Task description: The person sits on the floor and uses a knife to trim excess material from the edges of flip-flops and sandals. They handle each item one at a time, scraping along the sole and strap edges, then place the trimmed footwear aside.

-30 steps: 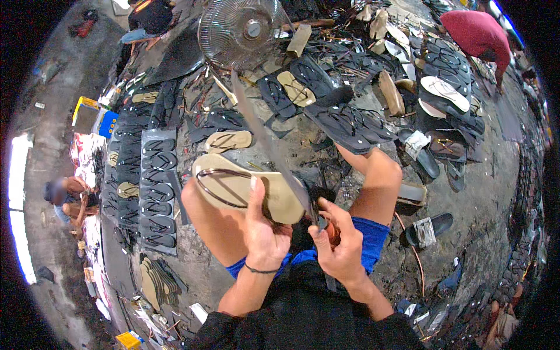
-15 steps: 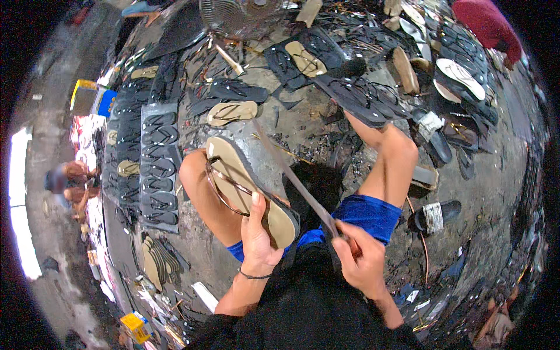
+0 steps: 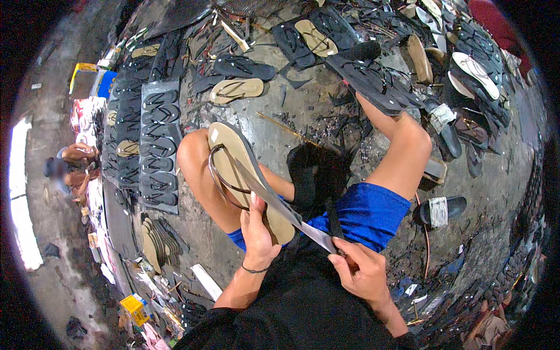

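Note:
My left hand (image 3: 258, 233) grips the heel end of a beige flip-flop (image 3: 230, 143) with a dark, shiny strap and a black sole edge; my thumb lies on the top face. My right hand (image 3: 360, 268) is closed round the near end of a long, flat, grey knife-like blade (image 3: 318, 236). It slants up and left from my fingers, across the sandal's right edge and over its footbed. The section by my fingers is pale and shiny, the far section darker. Its exact contact with the sole cannot be made out.
Rows of black flip-flops (image 3: 158, 149) line the floor at left. A beige sandal (image 3: 236, 90) lies beyond my left knee. More black flip-flops (image 3: 373, 84) lie ahead by my right foot. A slide (image 3: 449, 211) with a white strap is at right. A person (image 3: 79, 166) sits at far left.
The blade has swung left and down, from beside the flip-flop to across it. My left hand keeps its hold on the sandal. The view has shifted slightly.

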Demonstrator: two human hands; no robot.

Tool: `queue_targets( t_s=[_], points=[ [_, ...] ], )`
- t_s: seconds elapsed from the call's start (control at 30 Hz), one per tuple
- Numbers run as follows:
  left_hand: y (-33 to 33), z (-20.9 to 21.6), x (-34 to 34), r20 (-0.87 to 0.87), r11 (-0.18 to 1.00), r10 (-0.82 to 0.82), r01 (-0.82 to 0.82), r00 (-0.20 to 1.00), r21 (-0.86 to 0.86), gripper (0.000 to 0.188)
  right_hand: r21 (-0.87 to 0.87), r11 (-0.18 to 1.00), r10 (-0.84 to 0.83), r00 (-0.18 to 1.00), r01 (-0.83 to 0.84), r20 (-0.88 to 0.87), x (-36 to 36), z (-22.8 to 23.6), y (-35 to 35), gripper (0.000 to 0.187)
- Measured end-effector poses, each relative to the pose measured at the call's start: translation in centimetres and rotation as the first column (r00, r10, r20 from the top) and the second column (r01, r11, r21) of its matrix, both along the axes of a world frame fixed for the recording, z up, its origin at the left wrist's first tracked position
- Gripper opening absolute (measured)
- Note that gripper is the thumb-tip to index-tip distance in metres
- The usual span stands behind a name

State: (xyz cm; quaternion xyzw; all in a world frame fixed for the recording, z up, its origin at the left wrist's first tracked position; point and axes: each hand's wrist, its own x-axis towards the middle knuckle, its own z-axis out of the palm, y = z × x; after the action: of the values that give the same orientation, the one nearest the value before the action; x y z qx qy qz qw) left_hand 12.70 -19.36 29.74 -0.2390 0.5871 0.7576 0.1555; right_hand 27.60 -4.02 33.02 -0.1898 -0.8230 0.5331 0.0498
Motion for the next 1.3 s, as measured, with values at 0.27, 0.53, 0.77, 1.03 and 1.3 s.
queue_targets(
  t_s=[0.27,0.53,0.77,1.03,1.3],
  points=[
    [-3.2,-2.3,1.1,0.043,0.998,0.052,-0.051,0.998,-0.027,0.036,-0.166,0.984,0.069,0.998,-0.067,0.011,-4.4,0.1,-1.9,0.026],
    [0.9,1.4,-4.9,0.056,0.998,0.029,-0.031,0.998,0.050,0.035,-0.478,0.858,-0.212,0.977,0.188,0.003,-8.8,-1.6,-0.8,0.029],
    [7.8,-5.5,-17.9,0.154,0.754,-0.378,0.207,0.913,0.624,0.052,-0.644,0.649,-0.461,0.883,0.405,0.090,-5.7,-4.7,2.8,0.035],
    [28.8,-12.1,-13.1,0.155,0.582,-0.811,0.755,0.564,0.303,0.030,-0.547,0.624,-0.579,0.800,0.559,0.157,-3.5,-5.3,4.9,0.040],
    [18.3,-10.2,-19.6,0.173,0.746,-0.657,0.599,0.734,0.290,0.028,-0.616,0.590,-0.497,0.836,0.522,0.232,-5.7,-6.5,5.1,0.045]
  ],
)
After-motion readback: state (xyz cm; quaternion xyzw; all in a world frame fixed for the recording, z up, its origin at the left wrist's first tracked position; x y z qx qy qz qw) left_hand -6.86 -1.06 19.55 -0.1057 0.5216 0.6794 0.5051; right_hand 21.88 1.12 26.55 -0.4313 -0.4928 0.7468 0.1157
